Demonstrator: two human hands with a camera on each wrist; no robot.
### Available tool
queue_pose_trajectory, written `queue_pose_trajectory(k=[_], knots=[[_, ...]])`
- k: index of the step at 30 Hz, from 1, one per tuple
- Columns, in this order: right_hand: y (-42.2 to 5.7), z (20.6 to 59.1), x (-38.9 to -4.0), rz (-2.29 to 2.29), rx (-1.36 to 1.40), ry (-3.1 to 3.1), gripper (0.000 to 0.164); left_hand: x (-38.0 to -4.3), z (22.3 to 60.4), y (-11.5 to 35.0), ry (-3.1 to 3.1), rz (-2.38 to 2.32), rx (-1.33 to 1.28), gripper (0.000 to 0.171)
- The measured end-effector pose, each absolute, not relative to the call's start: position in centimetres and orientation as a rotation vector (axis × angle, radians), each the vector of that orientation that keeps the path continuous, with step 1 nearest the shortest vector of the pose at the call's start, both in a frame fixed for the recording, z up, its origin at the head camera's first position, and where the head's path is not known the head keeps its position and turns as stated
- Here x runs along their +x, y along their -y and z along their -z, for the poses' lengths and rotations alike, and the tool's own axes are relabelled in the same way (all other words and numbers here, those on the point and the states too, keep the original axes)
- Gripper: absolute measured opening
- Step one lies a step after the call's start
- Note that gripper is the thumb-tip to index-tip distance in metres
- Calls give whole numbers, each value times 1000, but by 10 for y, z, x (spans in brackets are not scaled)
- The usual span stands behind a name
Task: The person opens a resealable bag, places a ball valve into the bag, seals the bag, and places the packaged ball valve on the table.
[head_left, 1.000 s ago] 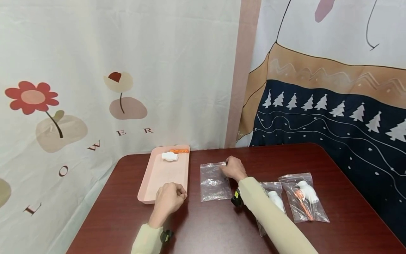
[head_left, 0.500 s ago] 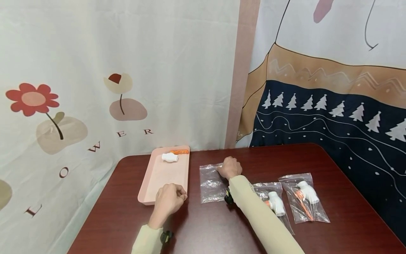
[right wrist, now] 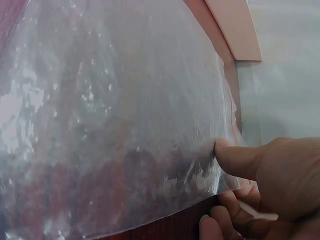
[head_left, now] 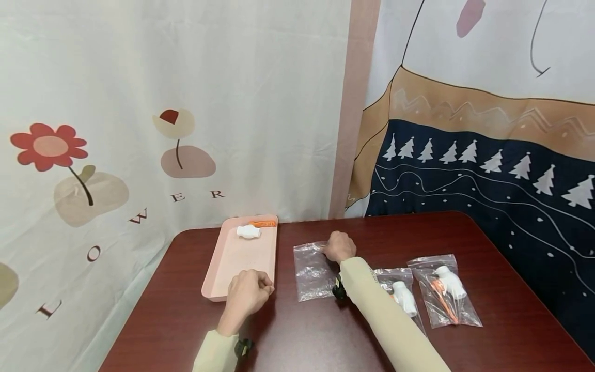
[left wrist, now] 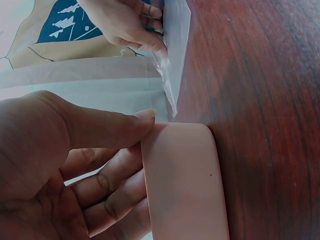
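A clear zip bag [head_left: 312, 276] lies on the table in the head view. My right hand [head_left: 341, 247] pinches its upper right corner; in the right wrist view the thumb is on top and fingers are beneath. To the left, my left hand [head_left: 248, 295] holds the near right corner of a pink tray [head_left: 216, 266], thumb [left wrist: 112, 125] at the rim and fingers curled behind it. At the tray's far end sit a white plastic piece [head_left: 248, 232], like a pipe fitting, and a slim orange item [head_left: 264, 224].
Right of the right arm, a filled zip bag [head_left: 451, 294] shows a white piece and a long orange item. Another filled bag [head_left: 405, 299] is partly covered by the right sleeve. A printed curtain [head_left: 260, 129] hangs behind the dark red table [head_left: 297, 336].
My right hand moved left along the bag's top edge, then slightly back right, the bag shifting a little with it. The left hand stays at the tray corner.
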State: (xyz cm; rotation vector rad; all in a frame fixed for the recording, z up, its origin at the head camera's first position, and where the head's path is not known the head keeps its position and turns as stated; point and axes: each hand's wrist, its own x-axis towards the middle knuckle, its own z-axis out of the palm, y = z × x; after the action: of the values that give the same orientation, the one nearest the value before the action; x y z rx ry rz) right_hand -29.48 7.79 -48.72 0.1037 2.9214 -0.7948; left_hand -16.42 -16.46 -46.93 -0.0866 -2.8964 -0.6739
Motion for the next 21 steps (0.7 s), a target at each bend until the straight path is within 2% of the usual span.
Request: queue_pose_trajectory(k=[8,21], knots=[[-86,486,-292,878,-25,-2920,12,-164,470,165,2894,677,-92,17],[-104,479,-290,1082,-168,-2876,11,-163,468,164,2907,688,-77,17]])
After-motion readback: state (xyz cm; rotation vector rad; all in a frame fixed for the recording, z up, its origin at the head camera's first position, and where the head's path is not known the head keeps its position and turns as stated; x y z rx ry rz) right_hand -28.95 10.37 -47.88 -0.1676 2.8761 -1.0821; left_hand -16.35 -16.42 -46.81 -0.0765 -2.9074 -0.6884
